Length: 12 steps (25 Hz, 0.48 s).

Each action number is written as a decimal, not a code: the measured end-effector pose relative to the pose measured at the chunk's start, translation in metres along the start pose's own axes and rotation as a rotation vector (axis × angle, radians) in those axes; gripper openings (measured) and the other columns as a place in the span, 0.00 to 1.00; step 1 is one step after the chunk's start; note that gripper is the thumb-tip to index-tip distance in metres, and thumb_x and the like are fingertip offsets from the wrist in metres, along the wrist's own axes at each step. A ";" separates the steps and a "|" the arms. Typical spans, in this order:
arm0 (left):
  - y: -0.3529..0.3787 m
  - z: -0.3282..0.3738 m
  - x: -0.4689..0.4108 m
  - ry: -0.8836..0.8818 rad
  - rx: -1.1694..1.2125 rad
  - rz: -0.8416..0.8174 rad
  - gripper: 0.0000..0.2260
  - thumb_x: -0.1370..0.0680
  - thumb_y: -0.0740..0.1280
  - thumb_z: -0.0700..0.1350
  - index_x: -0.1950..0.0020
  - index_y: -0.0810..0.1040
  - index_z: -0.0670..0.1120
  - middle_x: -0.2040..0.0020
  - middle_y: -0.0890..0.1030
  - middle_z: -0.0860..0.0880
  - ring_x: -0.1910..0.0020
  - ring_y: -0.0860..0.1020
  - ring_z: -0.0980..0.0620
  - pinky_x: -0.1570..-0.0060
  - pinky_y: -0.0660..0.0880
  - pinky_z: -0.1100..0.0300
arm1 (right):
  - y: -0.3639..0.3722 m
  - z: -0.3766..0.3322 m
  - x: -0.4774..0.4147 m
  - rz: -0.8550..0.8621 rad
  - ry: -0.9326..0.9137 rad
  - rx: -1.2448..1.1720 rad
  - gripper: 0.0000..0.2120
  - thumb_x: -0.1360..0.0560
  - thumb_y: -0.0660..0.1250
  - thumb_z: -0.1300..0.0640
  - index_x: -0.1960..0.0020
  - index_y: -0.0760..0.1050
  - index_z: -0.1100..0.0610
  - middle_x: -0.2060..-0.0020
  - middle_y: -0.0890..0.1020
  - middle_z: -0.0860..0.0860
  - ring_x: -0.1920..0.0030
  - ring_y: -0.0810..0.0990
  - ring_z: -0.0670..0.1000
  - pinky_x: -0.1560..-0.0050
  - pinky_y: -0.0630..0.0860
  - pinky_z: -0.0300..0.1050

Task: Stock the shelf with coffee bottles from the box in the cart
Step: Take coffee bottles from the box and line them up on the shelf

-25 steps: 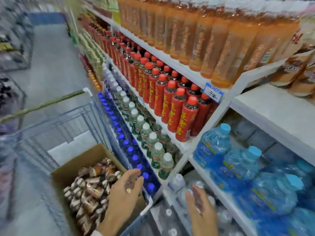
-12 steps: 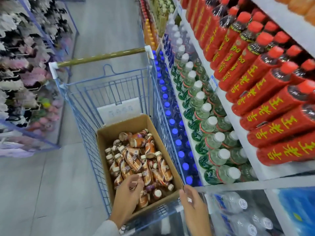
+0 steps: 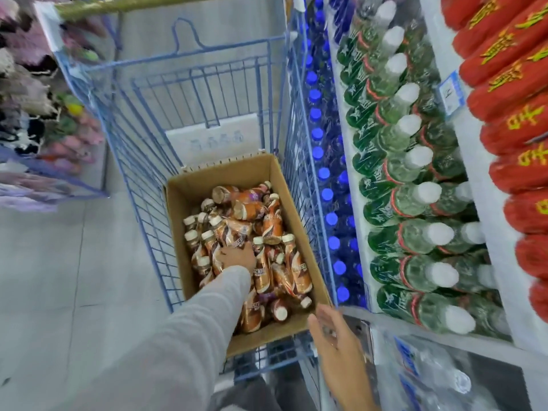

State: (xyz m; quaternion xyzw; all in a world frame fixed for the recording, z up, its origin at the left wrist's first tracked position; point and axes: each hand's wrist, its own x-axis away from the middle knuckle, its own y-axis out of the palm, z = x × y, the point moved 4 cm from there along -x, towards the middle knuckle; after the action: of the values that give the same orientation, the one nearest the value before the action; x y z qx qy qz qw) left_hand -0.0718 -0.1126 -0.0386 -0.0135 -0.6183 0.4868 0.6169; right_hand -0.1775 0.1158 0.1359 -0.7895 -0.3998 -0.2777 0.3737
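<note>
Fingers (image 3: 226, 252) of the left hand (image 3: 238, 258) are sunk among the coffee bottles (image 3: 272, 223) in the box (image 3: 181, 247), grip hidden. The right hand (image 3: 336, 333) hovers loosely spread nearby, likely to receive one.

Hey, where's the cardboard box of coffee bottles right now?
In the head view the cardboard box sits mid-frame inside the blue wire cart, at its near end against the right side, next to the shelf row of blue-capped bottles.

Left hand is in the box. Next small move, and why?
Probably close the left hand round the coffee bottle beneath it and lift it out: the hand rests on the pile in the box, its grip unclear; the right hand hovers open nearby.
</note>
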 end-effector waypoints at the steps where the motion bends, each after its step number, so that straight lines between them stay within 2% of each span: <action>1: 0.009 0.005 -0.010 -0.038 -0.065 0.039 0.38 0.19 0.61 0.63 0.23 0.61 0.33 0.23 0.64 0.36 0.24 0.64 0.38 0.27 0.63 0.47 | -0.001 0.000 -0.003 -0.001 0.004 0.003 0.18 0.21 0.66 0.42 0.32 0.74 0.43 0.36 0.78 0.39 0.36 0.75 0.41 0.36 0.69 0.39; 5: 0.035 0.012 -0.019 -0.112 -0.131 0.228 0.38 0.22 0.69 0.60 0.24 0.62 0.36 0.25 0.66 0.38 0.27 0.67 0.39 0.33 0.69 0.48 | -0.005 0.004 -0.017 -0.006 0.026 0.043 0.16 0.22 0.65 0.40 0.35 0.73 0.39 0.37 0.78 0.38 0.36 0.76 0.41 0.35 0.71 0.42; 8: 0.042 0.006 -0.013 -0.099 -0.092 0.304 0.38 0.23 0.72 0.54 0.22 0.57 0.36 0.24 0.63 0.35 0.27 0.67 0.37 0.35 0.71 0.46 | -0.007 0.002 -0.022 -0.012 0.028 0.068 0.17 0.22 0.65 0.39 0.34 0.73 0.39 0.37 0.78 0.37 0.36 0.75 0.41 0.35 0.71 0.42; 10: 0.037 0.005 -0.008 -0.039 -0.077 0.304 0.37 0.24 0.73 0.53 0.24 0.59 0.38 0.26 0.66 0.36 0.30 0.69 0.37 0.37 0.72 0.45 | -0.004 0.000 -0.024 -0.025 0.009 0.079 0.17 0.22 0.64 0.38 0.34 0.72 0.37 0.37 0.77 0.35 0.34 0.74 0.41 0.32 0.71 0.45; 12: 0.038 0.002 -0.006 0.111 -0.135 0.234 0.35 0.23 0.72 0.51 0.24 0.59 0.39 0.28 0.71 0.38 0.32 0.70 0.35 0.35 0.72 0.43 | -0.001 -0.001 -0.026 -0.041 -0.013 0.119 0.18 0.22 0.63 0.36 0.33 0.71 0.36 0.36 0.76 0.34 0.33 0.73 0.41 0.30 0.71 0.50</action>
State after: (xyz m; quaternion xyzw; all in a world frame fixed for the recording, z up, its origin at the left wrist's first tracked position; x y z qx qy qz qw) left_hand -0.0940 -0.0973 -0.0658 -0.1537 -0.6088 0.5112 0.5868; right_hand -0.1916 0.1042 0.1180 -0.7593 -0.4342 -0.2558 0.4116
